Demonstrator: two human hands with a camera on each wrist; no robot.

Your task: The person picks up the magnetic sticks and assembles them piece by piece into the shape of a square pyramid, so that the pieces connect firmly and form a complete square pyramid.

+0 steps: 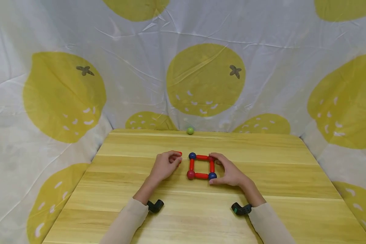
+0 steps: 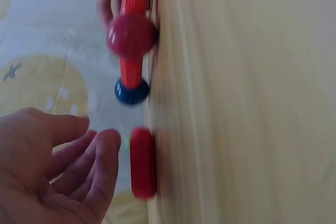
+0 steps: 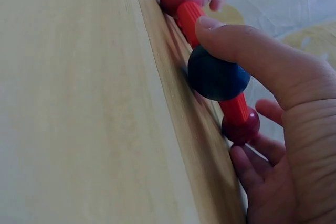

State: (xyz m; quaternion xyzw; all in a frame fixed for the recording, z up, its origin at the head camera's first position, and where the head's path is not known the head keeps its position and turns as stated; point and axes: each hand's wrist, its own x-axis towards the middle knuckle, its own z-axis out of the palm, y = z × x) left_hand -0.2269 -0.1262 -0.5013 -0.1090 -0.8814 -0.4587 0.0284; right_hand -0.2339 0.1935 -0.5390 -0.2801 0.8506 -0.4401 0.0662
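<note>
- So the person is working on a square frame [image 1: 201,176], which is lying on the wooden tabletop [image 1: 186,210] between both hands. Four red rods [image 1: 191,165] are linking blue balls [image 1: 192,156] and reddish balls [image 1: 190,175], so every side is looking closed.
- Right hand [image 1: 228,171] is gripping the frame's right side: thumb is resting on the near blue ball, fingers are touching the far reddish one.
- Left hand [image 1: 166,165] isn't holding anything that I'm seeing. Its fingers are bending loosely, with a gap between thumb and fingertips.
- A loose red piece [image 2: 143,163] is lying just beside those fingertips. The fingers are partly covering it in the head view, so I'm not able to tell if they're touching it.
- My read on the step: the square is looking done, and the person is probably sorting out an extra piece.
- Next move is likely calling for a left-hand pinch on that piece, while the right is steadying the frame so no corner is popping loose.
- Green ball [image 1: 190,130] is sitting alone by the far edge, maybe waiting its turn.
</note>
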